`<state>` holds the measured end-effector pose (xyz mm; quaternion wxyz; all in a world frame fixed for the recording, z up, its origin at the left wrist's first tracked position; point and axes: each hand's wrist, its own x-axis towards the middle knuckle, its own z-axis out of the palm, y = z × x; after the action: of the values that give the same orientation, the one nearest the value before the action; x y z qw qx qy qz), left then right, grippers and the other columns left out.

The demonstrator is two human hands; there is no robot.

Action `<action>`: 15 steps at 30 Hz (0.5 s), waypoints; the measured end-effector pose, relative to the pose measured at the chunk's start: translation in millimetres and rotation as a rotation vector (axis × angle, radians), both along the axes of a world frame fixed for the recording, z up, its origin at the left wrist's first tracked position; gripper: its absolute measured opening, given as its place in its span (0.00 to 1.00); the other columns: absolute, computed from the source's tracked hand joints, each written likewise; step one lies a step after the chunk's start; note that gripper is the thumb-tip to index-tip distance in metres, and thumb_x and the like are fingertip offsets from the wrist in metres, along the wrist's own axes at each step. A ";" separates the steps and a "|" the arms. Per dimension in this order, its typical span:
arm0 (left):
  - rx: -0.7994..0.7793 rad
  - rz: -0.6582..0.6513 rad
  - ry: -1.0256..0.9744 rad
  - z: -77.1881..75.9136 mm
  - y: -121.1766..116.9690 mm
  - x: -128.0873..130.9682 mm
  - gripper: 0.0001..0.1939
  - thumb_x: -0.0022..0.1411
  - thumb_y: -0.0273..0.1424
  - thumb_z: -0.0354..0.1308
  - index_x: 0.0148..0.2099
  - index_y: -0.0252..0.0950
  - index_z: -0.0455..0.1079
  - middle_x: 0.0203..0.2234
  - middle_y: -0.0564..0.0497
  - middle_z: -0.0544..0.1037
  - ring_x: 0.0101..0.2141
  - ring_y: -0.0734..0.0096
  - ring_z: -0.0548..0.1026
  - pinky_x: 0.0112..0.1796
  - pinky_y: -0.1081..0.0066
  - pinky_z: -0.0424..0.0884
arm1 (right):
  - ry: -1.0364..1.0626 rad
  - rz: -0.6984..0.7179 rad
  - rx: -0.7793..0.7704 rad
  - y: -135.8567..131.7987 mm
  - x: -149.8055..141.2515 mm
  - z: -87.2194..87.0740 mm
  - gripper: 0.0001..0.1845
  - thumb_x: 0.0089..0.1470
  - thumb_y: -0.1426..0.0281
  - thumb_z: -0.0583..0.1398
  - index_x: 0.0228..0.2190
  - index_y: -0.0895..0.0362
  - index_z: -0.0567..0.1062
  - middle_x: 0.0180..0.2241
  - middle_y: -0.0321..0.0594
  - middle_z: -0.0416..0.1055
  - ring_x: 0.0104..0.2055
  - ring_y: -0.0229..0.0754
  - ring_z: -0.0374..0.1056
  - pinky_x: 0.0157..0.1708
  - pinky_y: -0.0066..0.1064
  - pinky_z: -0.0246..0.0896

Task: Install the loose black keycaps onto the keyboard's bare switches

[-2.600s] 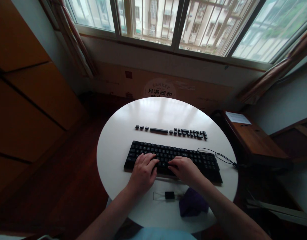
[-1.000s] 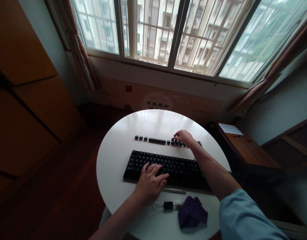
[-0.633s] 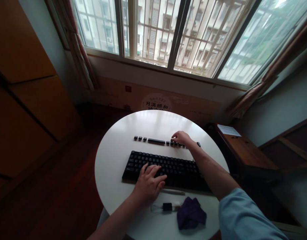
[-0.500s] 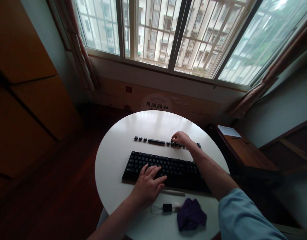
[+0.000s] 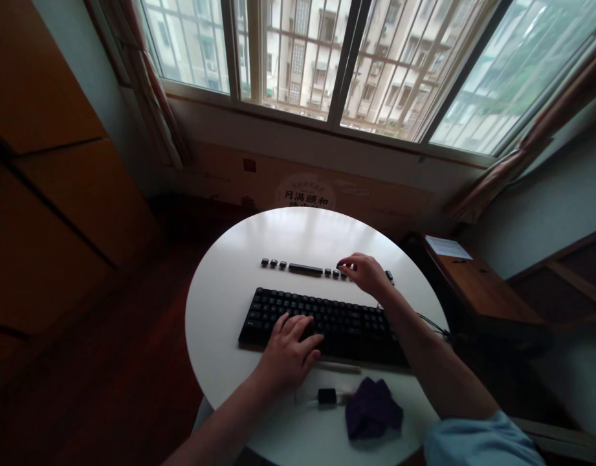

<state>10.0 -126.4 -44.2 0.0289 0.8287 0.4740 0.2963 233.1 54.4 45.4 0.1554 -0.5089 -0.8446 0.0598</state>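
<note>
A black keyboard lies across the white round table. My left hand rests on its lower left part with the fingers spread, holding nothing. Beyond the keyboard, a row of loose black keycaps runs along the table, with the long space bar keycap among them. Over the right part of that row is my right hand, thumb and fingers pinched on a small dark keycap. The hand hides some of the keycaps behind it.
Near me lie a purple cloth, a small tool with a black block and a thin pale stick. A cable leaves at the right. A wooden desk with a paper stands beyond the right edge.
My right hand has shifted slightly right, and a keycap now shows between its fingertips. The left hand stays on the keyboard. The whole view has tilted a little.
</note>
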 end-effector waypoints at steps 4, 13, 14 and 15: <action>-0.002 0.026 -0.001 -0.5 -0.1 3.6 0.14 0.68 0.38 0.53 0.52 0.47 0.75 0.57 0.44 0.70 0.57 0.52 0.66 0.59 0.43 0.56 | 0.229 0.182 -0.097 -68.9 16.5 -2.0 0.09 0.59 0.66 0.62 0.40 0.52 0.82 0.34 0.38 0.77 0.31 0.38 0.71 0.35 0.29 0.64; 0.023 0.077 -0.130 8.5 -0.7 -7.8 0.17 0.69 0.32 0.49 0.55 0.41 0.72 0.58 0.43 0.68 0.57 0.54 0.65 0.58 0.48 0.60 | 0.147 0.173 -0.174 -130.6 4.4 -40.7 0.09 0.58 0.70 0.62 0.41 0.53 0.81 0.37 0.38 0.77 0.37 0.40 0.73 0.39 0.29 0.66; 0.028 0.108 -0.158 9.7 -0.7 -10.7 0.17 0.69 0.32 0.48 0.55 0.40 0.72 0.58 0.43 0.68 0.57 0.54 0.65 0.58 0.49 0.61 | 0.120 0.165 -0.162 -132.0 2.2 -41.4 0.10 0.59 0.70 0.61 0.41 0.53 0.81 0.37 0.39 0.77 0.38 0.40 0.73 0.40 0.29 0.66; 0.029 0.140 -0.188 10.7 -0.7 -13.5 0.17 0.70 0.32 0.48 0.56 0.39 0.71 0.58 0.43 0.68 0.57 0.54 0.65 0.58 0.49 0.62 | 0.092 0.159 -0.152 -133.4 0.4 -41.3 0.10 0.59 0.70 0.61 0.42 0.53 0.81 0.38 0.39 0.77 0.39 0.41 0.73 0.41 0.30 0.66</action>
<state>-3.5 -127.1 -33.5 0.0406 0.7626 0.5215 0.3806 233.5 -78.9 4.1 0.1498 -0.4473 -0.8673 0.1592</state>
